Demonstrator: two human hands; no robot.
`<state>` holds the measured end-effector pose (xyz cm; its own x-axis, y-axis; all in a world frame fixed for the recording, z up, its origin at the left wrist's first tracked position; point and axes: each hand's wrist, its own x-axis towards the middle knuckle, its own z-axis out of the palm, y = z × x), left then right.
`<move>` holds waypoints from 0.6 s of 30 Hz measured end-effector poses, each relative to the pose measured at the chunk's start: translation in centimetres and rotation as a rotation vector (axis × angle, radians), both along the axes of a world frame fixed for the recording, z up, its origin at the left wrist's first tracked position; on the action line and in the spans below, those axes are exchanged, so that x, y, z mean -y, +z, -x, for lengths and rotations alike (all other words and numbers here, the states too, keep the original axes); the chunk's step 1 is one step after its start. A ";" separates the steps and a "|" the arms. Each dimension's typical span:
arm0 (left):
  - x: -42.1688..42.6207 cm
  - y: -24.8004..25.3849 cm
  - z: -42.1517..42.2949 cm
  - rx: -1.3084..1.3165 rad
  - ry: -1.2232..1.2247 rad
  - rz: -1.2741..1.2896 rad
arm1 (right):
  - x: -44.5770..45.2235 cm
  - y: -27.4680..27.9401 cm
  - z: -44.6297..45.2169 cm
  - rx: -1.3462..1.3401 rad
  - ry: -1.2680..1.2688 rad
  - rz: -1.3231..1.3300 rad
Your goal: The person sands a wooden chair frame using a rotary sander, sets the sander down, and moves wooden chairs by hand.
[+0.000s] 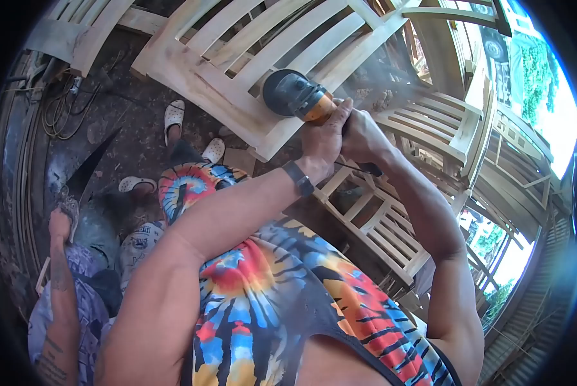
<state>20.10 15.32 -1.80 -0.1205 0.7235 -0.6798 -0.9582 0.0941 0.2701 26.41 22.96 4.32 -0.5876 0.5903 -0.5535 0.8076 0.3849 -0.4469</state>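
Note:
An orange and black angle grinder [314, 106] with a round dark disc [277, 90] lies against the wooden slatted frame [237, 119], near its corner. My left hand [324, 140], with a dark watch on the wrist, is closed around the grinder's body. My right hand [363, 136] is wrapped on the grinder's rear end, pressed close to the left. Fingers of both hands partly hide the tool's grip. Pale dust hangs in the air to the right of the grinder.
At left, another person's hand [60, 225] holds a handsaw [89, 168]. Coiled cable [63, 116] lies on the dirt floor. Several slatted wooden pieces [423, 122] are stacked at right, with another slatted frame [391, 238] below. Feet in white clogs [174, 114] stand near the frame.

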 end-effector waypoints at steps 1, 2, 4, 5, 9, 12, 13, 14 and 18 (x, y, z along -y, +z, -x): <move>-0.2 0.1 0.0 -0.005 0.008 -0.007 | -0.4 0.5 0.2 0.012 -0.020 0.013; -0.6 0.2 -0.1 -0.022 -0.035 0.008 | -0.7 0.8 0.2 0.023 -0.041 0.026; -1.4 -0.5 -0.2 0.010 -0.097 0.017 | -1.5 0.6 -0.2 0.060 -0.004 -0.013; -1.7 -0.8 -0.3 0.026 -0.126 0.019 | -1.7 0.4 -0.2 0.077 0.018 -0.029; 0.9 -0.1 -0.2 0.002 0.053 0.017 | 0.0 -0.4 -0.1 -0.028 0.087 0.001; 0.3 0.0 -0.5 -0.024 0.067 0.029 | -0.2 -0.2 -0.2 -0.023 0.089 0.016; -0.3 -0.3 -0.9 -0.047 0.063 0.014 | -0.8 0.0 -0.5 -0.040 0.063 0.021; -1.4 -0.5 -1.4 0.016 0.074 -0.012 | -1.5 0.2 -0.8 -0.056 0.036 0.025; -5.6 0.6 -2.1 0.066 0.038 -0.034 | -4.4 1.5 -1.3 -0.008 -0.039 -0.081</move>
<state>22.21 20.91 -1.24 -0.1043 0.7417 -0.6626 -0.9767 0.0491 0.2087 27.72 27.41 5.87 -0.5676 0.6553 -0.4984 0.8190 0.3881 -0.4225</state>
